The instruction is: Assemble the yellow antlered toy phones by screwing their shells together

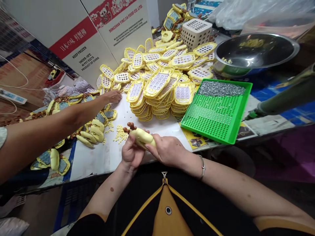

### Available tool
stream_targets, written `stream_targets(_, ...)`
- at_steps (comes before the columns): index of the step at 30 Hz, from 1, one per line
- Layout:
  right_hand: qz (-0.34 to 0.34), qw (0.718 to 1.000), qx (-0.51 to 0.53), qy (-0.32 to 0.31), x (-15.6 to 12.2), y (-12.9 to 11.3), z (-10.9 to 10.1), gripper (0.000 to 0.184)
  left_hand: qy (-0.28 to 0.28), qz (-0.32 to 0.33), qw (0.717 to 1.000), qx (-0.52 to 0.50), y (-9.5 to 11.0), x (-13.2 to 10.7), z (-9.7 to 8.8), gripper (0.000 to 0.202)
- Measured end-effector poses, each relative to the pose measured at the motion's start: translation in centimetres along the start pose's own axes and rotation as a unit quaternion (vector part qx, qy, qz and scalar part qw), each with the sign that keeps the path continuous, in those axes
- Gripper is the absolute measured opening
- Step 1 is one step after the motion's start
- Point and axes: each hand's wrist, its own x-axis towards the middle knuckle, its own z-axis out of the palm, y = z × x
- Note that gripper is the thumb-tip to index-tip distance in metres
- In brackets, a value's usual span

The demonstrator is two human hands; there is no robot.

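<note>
Both my hands hold one pale yellow toy phone shell (142, 137) with brown antler-like knobs at its far left end. My left hand (133, 154) is closed around its left part from below. My right hand (169, 150) grips the near right end, thumb along the edge. Its inner side is hidden from me. Just beyond my left hand lie many small yellow button pieces (120, 133) on the white table surface (91, 159). Ahead stand stacks of yellow toy phone fronts (158, 83) with keypad openings.
Another person's arm (71, 114) reaches in from the left, over a heap of shells with antlers (97, 131). To the right are a green tray (209, 114) with silvery screws, a metal bowl (256, 55) and a hanging screwdriver (283, 95). Cartons (98, 36) stand behind.
</note>
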Motion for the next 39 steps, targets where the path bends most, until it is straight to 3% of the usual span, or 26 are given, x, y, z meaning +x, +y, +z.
stream_targets(2, 0.017, 0.996, 0.087, 0.021, 0.1, 0.5, 1.1, 0.058, 0.005, 0.009, 1.0, 0.013, -0.6, -0.1, 0.9, 0.051)
stream_targets(4, 0.047, 0.97, 0.233, 0.046, 0.0, 1.0, 2.3, 0.061, -0.002, 0.034, 0.998, 0.054, -1.2, -0.1, 1.5, 0.052)
stream_targets(6, 0.077, 0.935, 0.343, 0.039, -0.4, 1.6, 3.1, 0.059, -0.016, 0.055, 0.989, 0.133, -1.3, -0.2, 1.4, 0.048)
stream_targets(8, 0.088, 0.926, 0.362, 0.066, -1.0, 2.4, 3.0, 0.051, -0.029, 0.082, 0.962, 0.258, -0.8, -0.4, 0.9, 0.039)
stream_targets(10, 0.069, 0.935, 0.309, 0.162, -1.5, 3.1, 2.0, 0.049, -0.057, 0.115, 0.901, 0.414, 0.1, -0.7, 0.2, 0.03)
stream_targets(12, 0.03, 0.941, 0.246, 0.231, -1.8, 3.6, 0.6, 0.061, -0.109, 0.127, 0.816, 0.553, 0.9, -1.1, -0.2, 0.027)
stream_targets(14, -0.014, 0.958, 0.224, 0.181, -1.9, 3.8, -0.3, 0.053, -0.166, 0.12, 0.746, 0.634, 1.1, -1.4, -0.3, 0.028)
stream_targets(16, -0.035, 0.967, 0.227, 0.112, -1.8, 3.7, -0.4, 0.029, -0.196, 0.123, 0.716, 0.659, 0.6, -1.5, -0.2, 0.032)
stream_targets(18, -0.042, 0.969, 0.218, 0.107, -1.7, 3.4, 0.0, 0.018, -0.195, 0.146, 0.716, 0.654, -0.3, -1.5, -0.1, 0.033)
stream_targets(22, -0.064, 0.965, 0.195, 0.161, -1.4, 3.2, 0.6, 0.018, -0.178, 0.185, 0.741, 0.621, -1.3, -1.1, -0.5, 0.028)
stream_targets(25, -0.056, 0.967, 0.228, 0.1, -1.2, 3.6, 0.0, 0.015, -0.188, 0.17, 0.759, 0.6, -1.2, -0.9, -0.9, 0.027)
stream_targets(27, -0.045, 0.967, 0.245, 0.058, -1.3, 3.9, -0.6, 0.014, -0.195, 0.179, 0.751, 0.605, -1.0, -0.9, -1.0, 0.029)
stream_targets(29, -0.035, 0.967, 0.247, 0.054, -1.6, 4.1, -0.7, 0.014, -0.194, 0.217, 0.731, 0.617, -1.1, -1.0, -1.0, 0.03)
stream_targets(36, -0.085, 0.959, 0.195, 0.185, -2.6, 3.3, 1.2, 0.005, -0.175, 0.312, 0.697, 0.621, -2.1, -1.4, -0.8, 0.027)
stream_targets(39, -0.096, 0.959, 0.196, 0.182, -2.7, 3.2, 1.3, 0.005, -0.196, 0.305, 0.703, 0.612, -1.7, -1.2, -1.2, 0.028)
